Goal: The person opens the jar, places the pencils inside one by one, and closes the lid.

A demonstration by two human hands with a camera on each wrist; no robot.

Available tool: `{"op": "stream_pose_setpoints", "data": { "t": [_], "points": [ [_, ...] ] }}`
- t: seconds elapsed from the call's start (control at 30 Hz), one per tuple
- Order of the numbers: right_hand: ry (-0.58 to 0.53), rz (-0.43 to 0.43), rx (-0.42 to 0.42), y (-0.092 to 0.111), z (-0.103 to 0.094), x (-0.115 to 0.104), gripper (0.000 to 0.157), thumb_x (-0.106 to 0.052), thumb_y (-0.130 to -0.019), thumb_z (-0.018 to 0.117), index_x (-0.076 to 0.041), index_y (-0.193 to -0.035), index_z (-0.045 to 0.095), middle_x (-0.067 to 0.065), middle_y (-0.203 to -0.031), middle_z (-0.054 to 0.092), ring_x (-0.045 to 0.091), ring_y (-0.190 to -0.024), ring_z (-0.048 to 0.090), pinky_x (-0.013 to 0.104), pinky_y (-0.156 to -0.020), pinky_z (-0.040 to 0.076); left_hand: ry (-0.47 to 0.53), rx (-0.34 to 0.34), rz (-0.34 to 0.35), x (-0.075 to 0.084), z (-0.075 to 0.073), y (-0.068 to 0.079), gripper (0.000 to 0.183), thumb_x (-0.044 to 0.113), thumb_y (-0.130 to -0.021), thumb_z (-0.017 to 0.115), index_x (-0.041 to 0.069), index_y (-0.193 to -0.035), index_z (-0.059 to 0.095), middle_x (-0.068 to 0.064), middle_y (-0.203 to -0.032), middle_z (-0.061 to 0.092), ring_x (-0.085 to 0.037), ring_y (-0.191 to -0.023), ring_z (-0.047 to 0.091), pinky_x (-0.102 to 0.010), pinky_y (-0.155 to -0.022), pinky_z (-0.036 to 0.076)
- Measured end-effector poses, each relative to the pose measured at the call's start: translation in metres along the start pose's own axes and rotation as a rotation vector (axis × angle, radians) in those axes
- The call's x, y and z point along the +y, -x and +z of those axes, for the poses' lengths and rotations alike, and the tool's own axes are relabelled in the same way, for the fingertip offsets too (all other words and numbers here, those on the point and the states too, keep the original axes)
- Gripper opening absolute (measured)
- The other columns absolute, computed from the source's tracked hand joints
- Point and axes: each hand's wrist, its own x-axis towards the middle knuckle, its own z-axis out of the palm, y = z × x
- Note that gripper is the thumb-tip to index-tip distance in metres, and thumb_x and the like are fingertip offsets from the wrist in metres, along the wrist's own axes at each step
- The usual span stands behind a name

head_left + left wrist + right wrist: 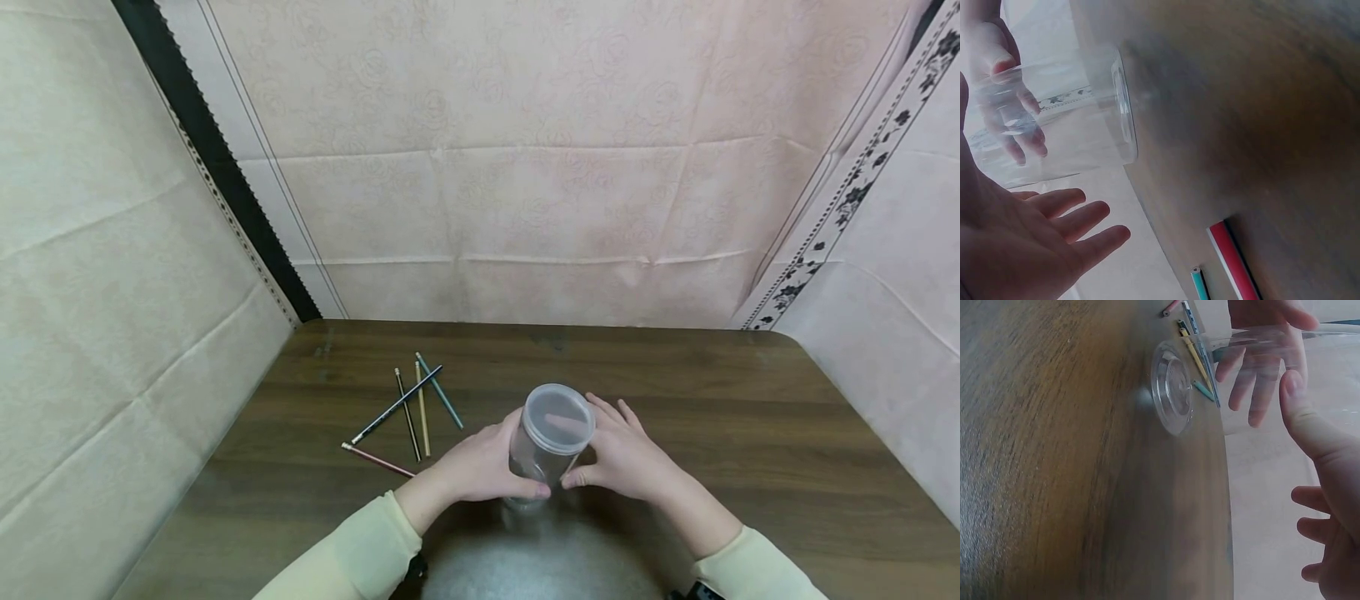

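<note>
A clear plastic jar [533, 461] with a frosted lid [557, 419] stands upright between both hands. My left hand [480, 463] holds its left side, thumb across the front and fingers reaching behind. On the other side, my right hand [622, 452] has its thumb tip at the jar wall and its fingers spread out behind the lid. Seen through the clear wall in the left wrist view are the right fingers [1029, 134]. The jar's round base [1172, 387] is close over the tabletop in the right wrist view.
Several pencils lie left of the jar on the wooden table [712, 392]: a dark blue one [397, 404] across a yellow one [422, 408], a teal one [448, 403], a dark one [409, 421], and a red one [378, 460] near my left wrist. Pale cloth [525, 208] hangs around the table.
</note>
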Motion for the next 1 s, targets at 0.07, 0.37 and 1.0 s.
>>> {"op": "stream_pose_setpoints", "data": {
  "t": [0.07, 0.37, 1.0],
  "points": [
    [-0.015, 0.002, 0.007, -0.0002, 0.0002, 0.0003, 0.085, -0.053, -0.057, 0.080, -0.021, -0.131, 0.053, 0.005, -0.136, 0.049, 0.040, -0.132, 0.030, 0.069, -0.099, 0.013, 0.007, -0.006, -0.007, 0.0004, -0.0008, 0.0003, 0.103, 0.062, -0.067, 0.073, 0.026, -0.147, 0.019, 0.003, -0.126, 0.053, -0.013, -0.110, 0.052, -0.037, -0.085, 0.045],
    [-0.109, -0.097, 0.054, -0.0018, 0.0033, 0.0022, 0.088, -0.039, -0.056, 0.086, -0.012, -0.132, 0.050, 0.010, -0.134, 0.049, 0.032, -0.123, 0.043, 0.065, -0.096, 0.025, 0.049, -0.020, -0.034, 0.0028, -0.0024, 0.0010, 0.104, 0.063, -0.067, 0.073, 0.026, -0.147, 0.018, -0.002, -0.133, 0.049, -0.014, -0.115, 0.050, -0.038, -0.089, 0.043],
    [-0.460, -0.145, -0.003, -0.0004, 0.0044, -0.0019, 0.076, -0.026, -0.061, 0.085, -0.019, -0.127, 0.049, -0.008, -0.120, 0.055, 0.012, -0.104, 0.054, 0.032, -0.089, 0.045, 0.117, 0.047, 0.116, 0.0026, -0.0020, 0.0041, 0.091, 0.050, -0.068, 0.079, 0.022, -0.140, 0.030, 0.003, -0.127, 0.051, -0.009, -0.110, 0.051, -0.032, -0.088, 0.044]
  ]
}}
